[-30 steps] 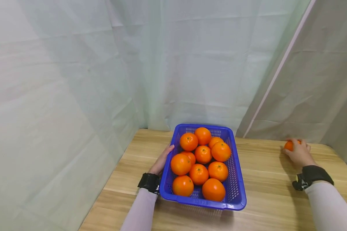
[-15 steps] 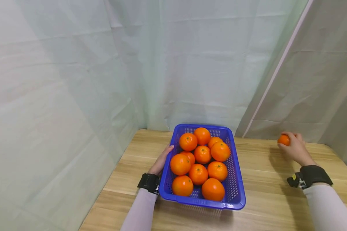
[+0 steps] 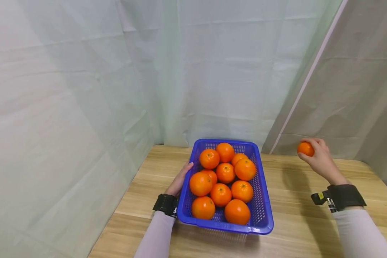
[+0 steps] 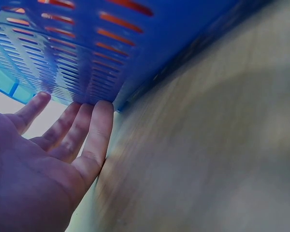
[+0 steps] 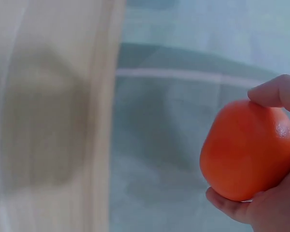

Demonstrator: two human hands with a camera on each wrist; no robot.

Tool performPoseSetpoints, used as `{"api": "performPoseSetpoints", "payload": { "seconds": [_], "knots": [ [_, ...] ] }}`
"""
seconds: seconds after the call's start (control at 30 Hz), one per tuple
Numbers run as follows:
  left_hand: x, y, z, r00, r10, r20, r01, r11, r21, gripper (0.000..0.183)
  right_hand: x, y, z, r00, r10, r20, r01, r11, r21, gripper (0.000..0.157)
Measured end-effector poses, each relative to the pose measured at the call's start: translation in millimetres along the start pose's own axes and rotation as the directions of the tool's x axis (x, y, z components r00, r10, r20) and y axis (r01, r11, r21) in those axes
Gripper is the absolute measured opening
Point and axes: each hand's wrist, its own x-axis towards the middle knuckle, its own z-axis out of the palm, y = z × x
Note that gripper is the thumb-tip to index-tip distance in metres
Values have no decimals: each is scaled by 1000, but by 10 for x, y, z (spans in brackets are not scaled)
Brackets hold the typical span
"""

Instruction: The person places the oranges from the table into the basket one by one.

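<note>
My right hand (image 3: 320, 157) grips an orange (image 3: 305, 148) above the far right of the table. In the right wrist view the thumb and fingers wrap round the same orange (image 5: 246, 150) from two sides. A blue plastic basket (image 3: 267, 200) with slotted walls stands in the middle, holding several oranges (image 3: 225, 172). At its left wall rests my left hand (image 3: 180, 181), thumb up near the rim. The left wrist view shows the fingers of this hand (image 4: 48, 159) extended, their tips touching the lower part of the slotted wall (image 4: 82, 63).
The wooden table (image 3: 135, 200) reaches back to a pale hanging curtain (image 3: 219, 79), which also closes off the left side. A shadow of the right arm falls across the tabletop. Both wrists wear black straps (image 3: 346, 197) with small cameras.
My right hand has lifted the orange off the table and carried it up and leftward, closer to the basket. The left hand and the basket have stayed in place.
</note>
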Motion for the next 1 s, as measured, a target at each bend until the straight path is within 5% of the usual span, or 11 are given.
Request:
{"api": "performPoseSetpoints", "payload": {
  "seconds": [0.37,0.67,1.0],
  "knots": [
    [-6,-12,0,1000,-1,12,1,1000,1,52,57,-447,-54,995,-70,71,67,997,40,46],
    [-1,-14,-5,1000,-9,0,9,1000,8,53,118,-870,-33,971,-161,180,143,984,107,43],
    [18,-2,-6,1000,-5,9,5,1000,6,54,155,-1189,17,878,-313,362,264,948,180,41]
  ]
}}
